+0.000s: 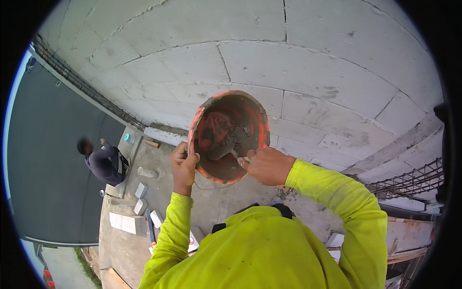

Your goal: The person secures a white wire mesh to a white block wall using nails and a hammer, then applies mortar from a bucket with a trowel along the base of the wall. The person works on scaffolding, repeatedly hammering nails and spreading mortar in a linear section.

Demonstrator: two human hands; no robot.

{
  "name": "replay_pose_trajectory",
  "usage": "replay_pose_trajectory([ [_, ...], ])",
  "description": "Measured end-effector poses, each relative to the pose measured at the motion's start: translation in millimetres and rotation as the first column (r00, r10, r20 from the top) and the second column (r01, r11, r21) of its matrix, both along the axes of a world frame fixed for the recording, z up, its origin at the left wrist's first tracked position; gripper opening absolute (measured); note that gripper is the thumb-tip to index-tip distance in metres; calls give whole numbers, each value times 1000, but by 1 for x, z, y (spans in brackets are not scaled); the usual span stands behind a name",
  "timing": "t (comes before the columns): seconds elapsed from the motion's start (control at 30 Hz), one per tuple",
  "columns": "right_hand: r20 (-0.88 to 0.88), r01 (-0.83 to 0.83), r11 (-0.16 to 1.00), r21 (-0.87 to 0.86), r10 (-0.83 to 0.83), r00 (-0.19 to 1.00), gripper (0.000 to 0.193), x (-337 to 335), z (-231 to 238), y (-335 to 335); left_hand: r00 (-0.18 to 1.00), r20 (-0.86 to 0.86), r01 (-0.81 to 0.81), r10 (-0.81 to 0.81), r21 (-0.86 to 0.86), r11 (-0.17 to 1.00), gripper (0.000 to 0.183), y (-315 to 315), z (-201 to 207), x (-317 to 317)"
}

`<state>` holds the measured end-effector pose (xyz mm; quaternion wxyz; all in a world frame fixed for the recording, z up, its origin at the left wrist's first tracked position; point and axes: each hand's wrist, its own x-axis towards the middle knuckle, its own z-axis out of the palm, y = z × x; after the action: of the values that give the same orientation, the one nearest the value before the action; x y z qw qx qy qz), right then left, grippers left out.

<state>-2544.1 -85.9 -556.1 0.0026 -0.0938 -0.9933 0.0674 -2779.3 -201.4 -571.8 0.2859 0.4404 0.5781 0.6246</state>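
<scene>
An orange-red bucket (194,129), its rim and inner wall smeared with grey mortar, is held up and tilted so that its mouth faces me. My left hand (184,167) grips the rim at the lower left, thumb over the edge. At the lower right of the mouth, my right hand (268,166) is closed round the handle of a trowel. The grey trowel blade (220,150) reaches into the bucket beside wet mortar (240,136). Most of the trowel handle is hidden by my fingers.
A white block wall (317,111) rises ahead. Rebar cages (409,178) stand at right. White block pieces (126,222) and a pipe stub (147,172) are on the concrete floor (163,192) at left. A person (107,164) sits by the floor's left edge, near a turquoise container (129,138).
</scene>
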Motion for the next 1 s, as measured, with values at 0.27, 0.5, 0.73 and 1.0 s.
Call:
replay_pose_trajectory([
  [0.27, 32, 20, 996, 87, -22, 999, 53, -6, -8, 18, 987, -140, -66, 80, 98, 993, 15, 10, 4, -4],
  [0.5, -32, 45, 993, 107, -41, 999, 55, -10, -18, 10, 993, -70, -91, 94, 41, 995, 12, 11, 2, 5],
  [0.73, -262, 302, 923, 239, -238, 935, 49, -4, -16, 45, 983, -166, -74, 81, 50, 996, 10, 14, 2, 12],
  [1.0, -187, 334, 942, -16, -331, 925, 51, 1, -36, 10, 939, -326, -106, 112, 35, 994, 12, 9, -5, 26],
])
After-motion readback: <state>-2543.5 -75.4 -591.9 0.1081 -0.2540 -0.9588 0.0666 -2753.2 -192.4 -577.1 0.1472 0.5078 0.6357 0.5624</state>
